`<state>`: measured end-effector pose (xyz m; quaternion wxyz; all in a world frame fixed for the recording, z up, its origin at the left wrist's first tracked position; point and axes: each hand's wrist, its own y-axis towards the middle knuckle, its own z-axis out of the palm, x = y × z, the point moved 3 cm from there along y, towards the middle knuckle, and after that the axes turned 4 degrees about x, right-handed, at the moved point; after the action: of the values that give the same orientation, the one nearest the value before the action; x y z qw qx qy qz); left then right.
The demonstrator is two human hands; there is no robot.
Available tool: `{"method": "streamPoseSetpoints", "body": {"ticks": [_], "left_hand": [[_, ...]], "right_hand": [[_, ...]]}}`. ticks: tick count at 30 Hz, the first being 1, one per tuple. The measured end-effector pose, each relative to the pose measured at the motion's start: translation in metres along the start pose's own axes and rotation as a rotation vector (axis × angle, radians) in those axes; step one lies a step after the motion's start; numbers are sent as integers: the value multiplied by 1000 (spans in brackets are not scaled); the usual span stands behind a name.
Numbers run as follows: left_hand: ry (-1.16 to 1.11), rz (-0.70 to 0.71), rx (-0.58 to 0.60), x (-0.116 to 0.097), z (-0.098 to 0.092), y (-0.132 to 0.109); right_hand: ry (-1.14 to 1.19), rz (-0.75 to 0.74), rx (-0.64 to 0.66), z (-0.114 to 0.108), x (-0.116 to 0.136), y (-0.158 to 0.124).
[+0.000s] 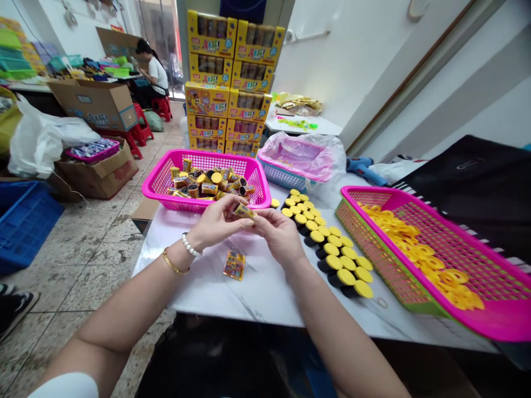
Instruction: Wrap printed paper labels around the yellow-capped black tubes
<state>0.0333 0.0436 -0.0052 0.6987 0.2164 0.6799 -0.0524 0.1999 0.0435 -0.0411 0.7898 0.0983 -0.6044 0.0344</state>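
Note:
Between my two hands, above the white table [265, 287], is a small cylinder with a yellow printed wrapper [244, 211]. My left hand [219, 222] closes round its left end, and the fingertips of my right hand [277, 232] pinch its right end. Below them a small stack of yellow printed labels [234, 265] lies flat on the table. Just beyond my hands, a pink basket [166, 202] holds many similar wrapped cylinders [209, 188]. To the right of my right hand stand rows of black cups with yellow lids [332, 262].
A pink-and-green basket of yellow rings [409, 243] stands at the right. Behind are a plastic-lined basket [296, 157], a blue tool [365, 168] and stacked yellow boxes [228, 83]. A blue crate [25, 226] sits on the floor at left. A person [155, 74] sits at the back.

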Motion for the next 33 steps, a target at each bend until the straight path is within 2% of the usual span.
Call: {"method": "streamPoseSetpoints", "body": {"ticks": [3,6,9,13,18,21,24,29,33], "left_hand": [[-94,-64,17,-2,-2,1],[-111,-163,9,0,-6,2],[-186,-277,20,7,-6,2],[-360,-324,131,16,0,2],[-376,-287,216,20,4,2],[-396,-334,216,21,2,2],[-427,-371,235,23,2,2],[-405,-387,143,27,5,2],[-469,-379,147,27,10,2]], "right_hand": [[23,10,12,-5,5,2],[-24,-27,106,-3,14,-1],[-145,-198,153,2,22,-8],[-174,-366,101,5,22,-16],[-203,-378,113,6,20,-18],[-245,-412,114,7,21,-18],[-142,-410,110,7,20,-18],[-158,-327,145,11,18,-18],[-204,-384,78,10,21,-20]]}}
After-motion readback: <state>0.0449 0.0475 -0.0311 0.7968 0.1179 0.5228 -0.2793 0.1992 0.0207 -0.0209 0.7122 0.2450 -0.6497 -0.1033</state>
